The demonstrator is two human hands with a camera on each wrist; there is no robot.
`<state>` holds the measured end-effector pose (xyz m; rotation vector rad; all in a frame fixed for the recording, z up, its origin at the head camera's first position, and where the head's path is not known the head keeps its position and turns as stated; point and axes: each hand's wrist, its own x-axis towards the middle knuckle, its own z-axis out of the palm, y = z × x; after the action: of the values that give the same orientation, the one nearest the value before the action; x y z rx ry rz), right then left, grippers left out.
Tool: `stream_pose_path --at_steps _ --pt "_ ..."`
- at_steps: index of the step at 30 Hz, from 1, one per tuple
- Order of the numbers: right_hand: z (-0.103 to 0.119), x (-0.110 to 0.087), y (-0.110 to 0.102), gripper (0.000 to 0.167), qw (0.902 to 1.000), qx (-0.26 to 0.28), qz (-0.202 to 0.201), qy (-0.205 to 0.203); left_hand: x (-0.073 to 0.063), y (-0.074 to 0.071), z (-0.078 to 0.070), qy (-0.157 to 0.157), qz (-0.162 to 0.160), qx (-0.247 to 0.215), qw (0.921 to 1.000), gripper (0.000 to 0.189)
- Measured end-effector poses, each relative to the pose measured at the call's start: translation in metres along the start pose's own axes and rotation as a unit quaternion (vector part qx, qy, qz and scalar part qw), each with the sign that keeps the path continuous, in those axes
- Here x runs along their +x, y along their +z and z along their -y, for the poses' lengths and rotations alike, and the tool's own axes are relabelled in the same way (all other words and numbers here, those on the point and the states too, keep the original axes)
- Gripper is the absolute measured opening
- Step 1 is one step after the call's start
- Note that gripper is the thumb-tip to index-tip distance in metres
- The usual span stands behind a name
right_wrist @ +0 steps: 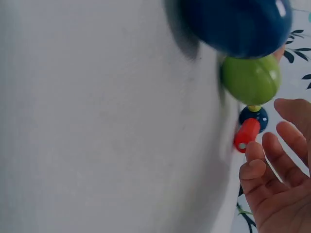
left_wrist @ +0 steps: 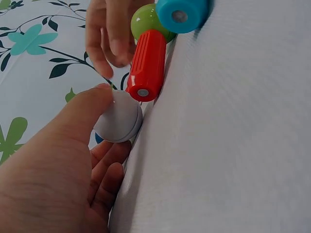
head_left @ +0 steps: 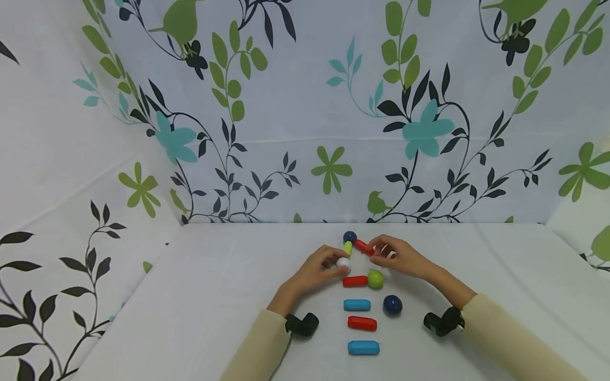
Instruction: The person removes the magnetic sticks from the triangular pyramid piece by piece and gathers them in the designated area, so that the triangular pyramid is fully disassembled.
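My left hand (head_left: 314,271) holds a white ball (head_left: 343,264) between thumb and fingers, low over the table; the left wrist view shows the ball (left_wrist: 119,116) in that grip. A yellow-green rod (head_left: 348,248) runs from beside it to a dark blue ball (head_left: 350,237). From the same blue ball a red rod (head_left: 364,247) slants toward my right hand (head_left: 399,257). In the right wrist view the right thumb stands apart from the fingers, which are close to that red rod (right_wrist: 247,136); whether they touch it I cannot tell.
Nearer me, another red rod (head_left: 355,281) meets a green ball (head_left: 375,279). A second dark blue ball (head_left: 393,305) lies to the right of a blue rod (head_left: 357,305). Below lie one more red rod (head_left: 362,323) and a blue rod (head_left: 364,347). Patterned cloth (head_left: 295,127) hangs behind the white table.
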<state>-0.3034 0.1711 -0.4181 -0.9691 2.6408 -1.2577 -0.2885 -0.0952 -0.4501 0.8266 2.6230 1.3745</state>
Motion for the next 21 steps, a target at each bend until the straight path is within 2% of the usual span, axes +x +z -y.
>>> stream_pose_path --at_steps 4,6,14,21 --pt "-0.009 0.009 0.007 0.037 0.9986 -0.015 -0.027 0.044 0.000 -0.001 0.001 -0.001 0.005 0.002 1.0000 0.033" --pt "-0.012 0.014 0.010 0.039 0.9974 -0.030 -0.038 0.053 0.001 -0.001 0.001 -0.001 0.004 0.002 1.0000 0.034" --pt "-0.013 0.027 0.012 0.034 0.9951 -0.067 -0.024 0.068 0.000 -0.003 0.000 0.003 0.001 0.002 1.0000 0.033" --pt "-0.013 0.025 0.012 0.033 0.9926 -0.026 -0.026 0.116 0.000 -0.003 -0.001 0.002 0.014 0.005 0.9999 0.035"
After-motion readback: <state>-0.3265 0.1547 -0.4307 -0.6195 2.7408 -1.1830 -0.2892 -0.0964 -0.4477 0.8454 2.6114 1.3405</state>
